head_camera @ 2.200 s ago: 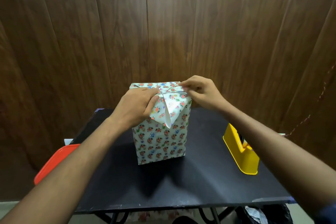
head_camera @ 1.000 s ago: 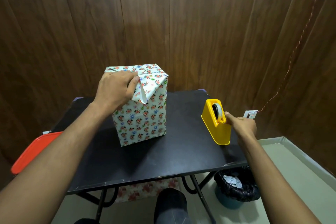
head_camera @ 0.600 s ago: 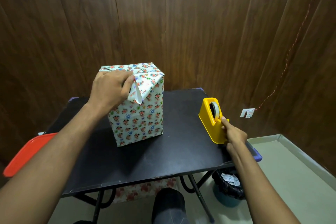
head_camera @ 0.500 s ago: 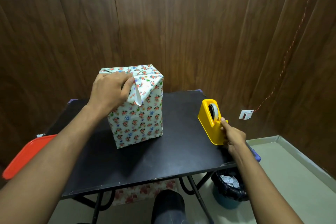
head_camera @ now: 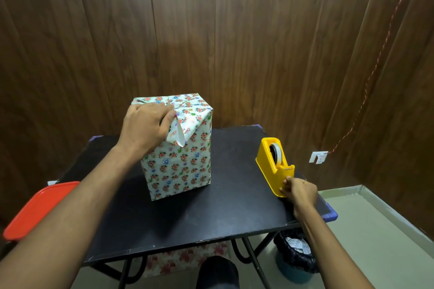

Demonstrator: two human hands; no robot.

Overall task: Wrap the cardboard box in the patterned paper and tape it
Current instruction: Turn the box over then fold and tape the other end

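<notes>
The box wrapped in floral patterned paper (head_camera: 180, 166) stands upright in the middle of the black table (head_camera: 211, 213). My left hand (head_camera: 145, 126) lies on its top near edge and presses the folded paper down. A loose triangular flap (head_camera: 179, 136) sticks out beside my thumb. The yellow tape dispenser (head_camera: 270, 164) with its tape roll (head_camera: 277, 151) sits at the table's right side. My right hand (head_camera: 300, 191) grips the dispenser's near end, below the cutter. I cannot see any tape strip pulled out.
A red plastic lid (head_camera: 35, 209) juts out past the table's left edge. A dark bin with paper scraps (head_camera: 296, 258) stands on the floor under the right corner. Wood panelling rises right behind the table. A wall socket (head_camera: 318, 157) is at the right.
My right hand left the box top and reached across to the tape dispenser, then slid down to its near end. My left hand stayed on the folds.
</notes>
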